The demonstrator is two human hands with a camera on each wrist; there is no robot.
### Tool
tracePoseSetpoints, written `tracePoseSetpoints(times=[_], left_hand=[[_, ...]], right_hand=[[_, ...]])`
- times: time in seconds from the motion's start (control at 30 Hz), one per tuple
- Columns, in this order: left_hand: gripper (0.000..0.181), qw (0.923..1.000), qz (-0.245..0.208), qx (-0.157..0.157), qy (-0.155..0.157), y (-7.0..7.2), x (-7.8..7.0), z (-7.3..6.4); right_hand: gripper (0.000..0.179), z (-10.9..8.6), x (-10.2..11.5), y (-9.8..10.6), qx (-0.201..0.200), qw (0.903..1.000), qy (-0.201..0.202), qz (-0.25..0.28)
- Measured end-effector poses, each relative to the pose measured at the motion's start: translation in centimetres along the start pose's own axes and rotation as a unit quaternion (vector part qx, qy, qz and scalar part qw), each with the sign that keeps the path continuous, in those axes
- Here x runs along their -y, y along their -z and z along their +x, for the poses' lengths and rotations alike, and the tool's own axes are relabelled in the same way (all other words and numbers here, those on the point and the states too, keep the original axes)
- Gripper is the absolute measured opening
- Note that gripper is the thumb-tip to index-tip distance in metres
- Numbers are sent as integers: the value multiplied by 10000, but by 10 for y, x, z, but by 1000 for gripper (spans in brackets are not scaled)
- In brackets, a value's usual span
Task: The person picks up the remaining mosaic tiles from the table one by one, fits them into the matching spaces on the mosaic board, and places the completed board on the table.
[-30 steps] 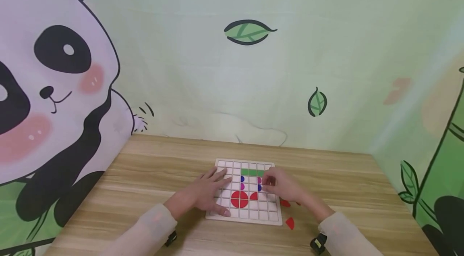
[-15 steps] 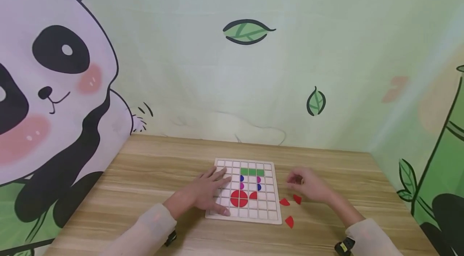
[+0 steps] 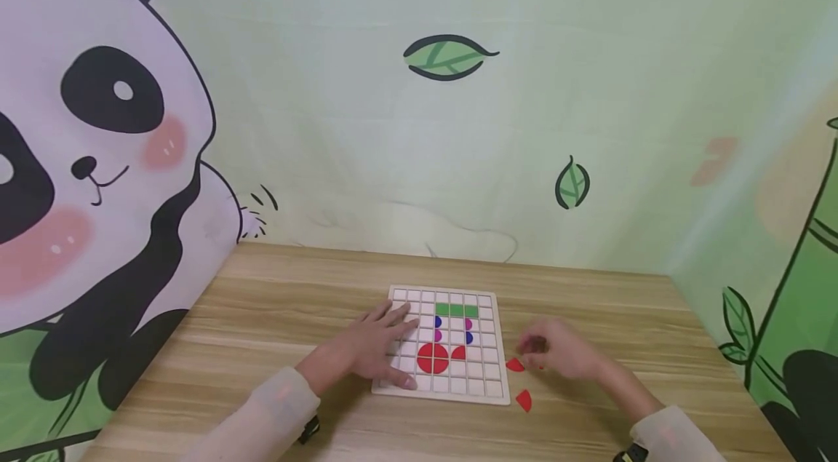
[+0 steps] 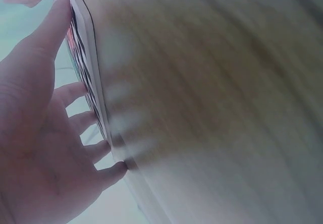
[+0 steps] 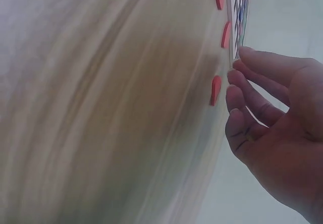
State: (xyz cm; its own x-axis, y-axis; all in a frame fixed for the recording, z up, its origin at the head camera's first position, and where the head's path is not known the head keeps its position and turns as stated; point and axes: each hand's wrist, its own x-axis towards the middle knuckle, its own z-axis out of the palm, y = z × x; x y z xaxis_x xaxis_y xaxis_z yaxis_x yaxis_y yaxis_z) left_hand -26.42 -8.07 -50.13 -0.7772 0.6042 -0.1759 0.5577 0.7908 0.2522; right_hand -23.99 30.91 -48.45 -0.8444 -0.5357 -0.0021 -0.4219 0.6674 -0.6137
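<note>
My left hand (image 3: 380, 345) rests spread with straight fingers on the left side of a white grid board (image 3: 486, 372). In the left wrist view, the left hand's fingers (image 4: 75, 93) reach over the board's edge. Right of the board, my right hand (image 3: 559, 349) hovers low over the table with loosely bent fingers, holding nothing. Beneath it lies a red quarter-circle piece (image 5: 215, 90), mostly hidden in the head view. Two more such pieces lie nearby, a red piece (image 3: 515, 365) by the board's edge and a nearer red piece (image 3: 524, 400).
Set in the board are a red circle (image 3: 433, 359) of quarter pieces, one separate red quarter (image 3: 459, 353), a green strip (image 3: 456, 310), and small blue and magenta half-circles (image 3: 468, 331). A wood-grain table (image 3: 294, 280) lies under everything, before a panda-printed cloth (image 3: 366, 156).
My right hand has moved from the board's blue and magenta half-circles out to the right, then lowered toward the red pieces. The left hand stays put on the board.
</note>
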Motion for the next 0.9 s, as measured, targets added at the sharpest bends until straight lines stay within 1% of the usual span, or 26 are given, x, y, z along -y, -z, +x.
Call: tracePoseSetpoints(times=[0.07, 0.2, 0.4, 0.5, 0.63, 0.73, 0.9], left_hand=[[112, 10000, -5, 6, 6, 1, -1, -1], [112, 10000, 22, 21, 34, 2, -2, -2], [112, 10000, 53, 40, 54, 3, -3, -2], [113, 10000, 31, 40, 73, 2, -2, -1], [113, 10000, 9, 49, 76, 0, -1, -1], [113, 10000, -5, 54, 76, -1, -1, -1], [113, 9999, -8, 26, 104, -1, -1, 1]], right_hand=[[15, 0, 2, -2, 117, 9999, 1, 14], [18, 0, 3, -4, 211, 9998, 58, -38], [21, 0, 3, -7, 171, 9995, -53, -273], [20, 0, 4, -8, 154, 9993, -47, -329], [15, -1, 5, -10, 152, 9992, 208, -322], [15, -2, 5, -11, 102, 9990, 339, -274], [15, -2, 6, -13, -36, 9998, 160, -84]])
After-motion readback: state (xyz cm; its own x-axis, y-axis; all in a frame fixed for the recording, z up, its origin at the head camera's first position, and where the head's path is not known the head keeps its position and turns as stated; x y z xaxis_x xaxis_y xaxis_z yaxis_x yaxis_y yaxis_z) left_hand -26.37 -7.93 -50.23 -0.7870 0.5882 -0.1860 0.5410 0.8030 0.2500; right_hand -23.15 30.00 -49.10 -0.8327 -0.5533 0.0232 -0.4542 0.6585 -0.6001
